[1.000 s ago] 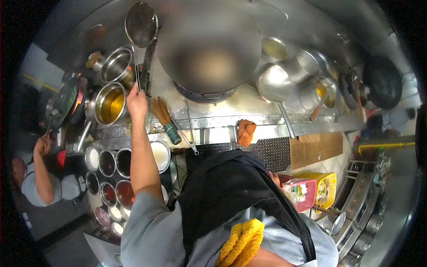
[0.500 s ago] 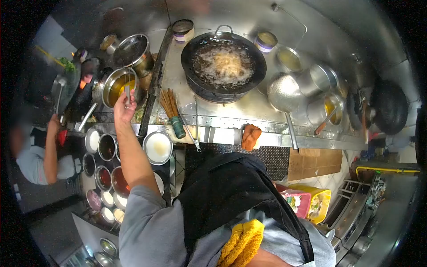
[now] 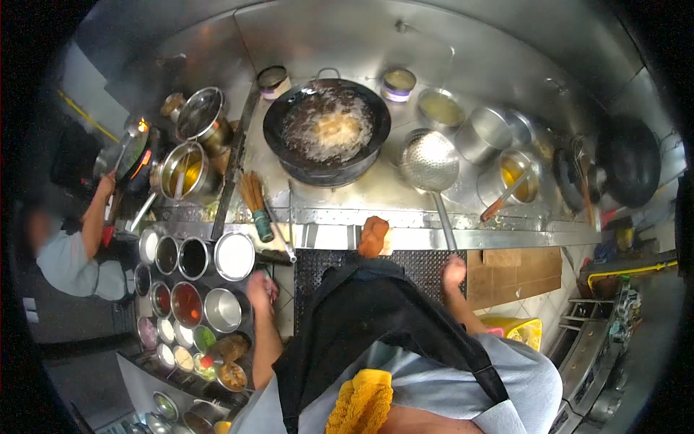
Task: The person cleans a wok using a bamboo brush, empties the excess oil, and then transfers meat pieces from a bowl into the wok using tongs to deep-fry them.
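Note:
My left hand [image 3: 262, 291] is low, beside a round metal container [image 3: 223, 309]; its fingers are blurred and nothing clear shows in them. Against the counter's front edge, my right hand [image 3: 454, 272] is closed at the handle end of a perforated ladle [image 3: 429, 160], whose bowl rests on the steel counter. Food bubbles in dark liquid inside a black wok [image 3: 280, 148] on the burner. A round strainer [image 3: 201, 113] lies over a pot at the left, its handle reaching over a pot of yellow liquid [image 3: 169, 160].
A bamboo brush [image 3: 256, 204], a long thin utensil [image 3: 281, 231] and an orange cloth [image 3: 374, 236] lie near the counter edge. Metal pots [image 3: 485, 137] stand right. Ingredient containers [image 3: 194, 258] fill the left side. A co-worker's arm [image 3: 94, 217] reaches toward another wok at far left.
My left hand has let go of the strainer's handle and come back toward my body. My right hand has come into view at the ladle's handle. The whole view has shifted.

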`<state>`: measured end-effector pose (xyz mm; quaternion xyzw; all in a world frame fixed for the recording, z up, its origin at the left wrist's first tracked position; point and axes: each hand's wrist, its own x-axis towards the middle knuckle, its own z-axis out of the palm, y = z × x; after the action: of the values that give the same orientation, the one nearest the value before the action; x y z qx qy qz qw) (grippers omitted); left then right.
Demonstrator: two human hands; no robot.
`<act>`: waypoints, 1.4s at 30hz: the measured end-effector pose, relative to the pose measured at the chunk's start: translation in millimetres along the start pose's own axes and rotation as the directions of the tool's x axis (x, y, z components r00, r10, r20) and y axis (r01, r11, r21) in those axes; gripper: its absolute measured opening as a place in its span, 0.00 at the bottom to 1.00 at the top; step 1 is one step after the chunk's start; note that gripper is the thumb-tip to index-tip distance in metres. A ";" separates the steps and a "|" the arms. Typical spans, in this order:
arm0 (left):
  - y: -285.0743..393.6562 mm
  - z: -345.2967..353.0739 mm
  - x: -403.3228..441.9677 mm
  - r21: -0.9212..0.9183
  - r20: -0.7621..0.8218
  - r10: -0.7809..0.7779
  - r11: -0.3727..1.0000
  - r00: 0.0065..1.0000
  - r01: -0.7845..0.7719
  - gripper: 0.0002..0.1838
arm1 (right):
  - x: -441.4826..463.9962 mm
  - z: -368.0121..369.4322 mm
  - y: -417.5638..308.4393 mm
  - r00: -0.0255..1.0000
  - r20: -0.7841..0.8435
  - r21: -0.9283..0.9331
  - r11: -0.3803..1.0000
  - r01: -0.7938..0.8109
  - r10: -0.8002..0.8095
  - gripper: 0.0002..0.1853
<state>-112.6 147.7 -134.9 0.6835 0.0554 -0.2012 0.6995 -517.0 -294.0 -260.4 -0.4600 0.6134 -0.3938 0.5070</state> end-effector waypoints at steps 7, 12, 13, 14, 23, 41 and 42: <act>-305.2 -72.6 -121.7 0.727 0.325 -0.290 0.685 0.900 -0.042 0.12 | 132.3 21.8 -214.5 0.912 0.394 0.661 0.653 -0.368 0.114 0.12; -239.4 -57.2 -162.6 0.163 0.155 -0.682 0.732 0.715 0.662 0.12 | 97.4 51.5 -271.6 0.968 0.234 0.557 0.804 -0.206 0.086 0.05; -226.9 -51.4 -168.3 0.100 0.132 -0.706 0.707 0.695 0.700 0.13 | 77.1 52.6 -269.0 0.959 0.282 0.465 0.872 -0.153 0.019 0.03; -214.5 -47.6 -177.0 0.089 0.121 -0.707 0.707 0.697 0.702 0.13 | 65.6 53.3 -269.0 0.941 0.335 0.373 0.923 -0.092 -0.041 0.06; -188.1 -58.3 -250.5 0.097 -0.055 -0.692 0.714 0.720 0.693 0.13 | 201.1 153.3 -260.7 0.906 0.402 -0.315 0.909 0.272 -0.132 0.09; -289.7 -87.3 -315.6 0.896 0.347 -0.168 0.351 0.923 -0.273 0.21 | 250.5 206.7 -373.0 0.585 0.810 0.562 0.243 -0.791 0.030 0.01; -294.0 -90.9 -312.6 0.884 0.249 -0.119 0.434 0.961 -0.175 0.19 | 250.8 208.2 -377.7 0.588 0.808 0.564 0.247 -0.788 0.032 0.01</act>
<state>-485.1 305.5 -304.7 0.9161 -0.1688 -0.2801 0.2321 -265.4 -639.9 -3.4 -0.0114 0.1774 -0.3032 0.9362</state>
